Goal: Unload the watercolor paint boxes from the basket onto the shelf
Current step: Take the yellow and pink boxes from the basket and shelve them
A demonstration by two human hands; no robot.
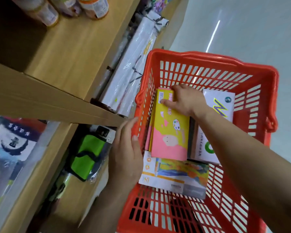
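Note:
A red plastic basket stands on the floor beside a wooden shelf. Inside lies a yellow and pink paint box with a palette picture. My right hand grips its far end, thumb on top and fingers curled over the edge. My left hand holds the basket's left rim. A white box with a green ring lies to the right of the yellow box. Another white box with a yellow zigzag sits further back. A flat white and orange box lies nearest me.
The upper shelf board holds several bottles at the back left. Wrapped paper rolls lie between shelf and basket. A green pouch and a packaged item with dark lettering sit on the lower shelf. Pale floor lies to the right.

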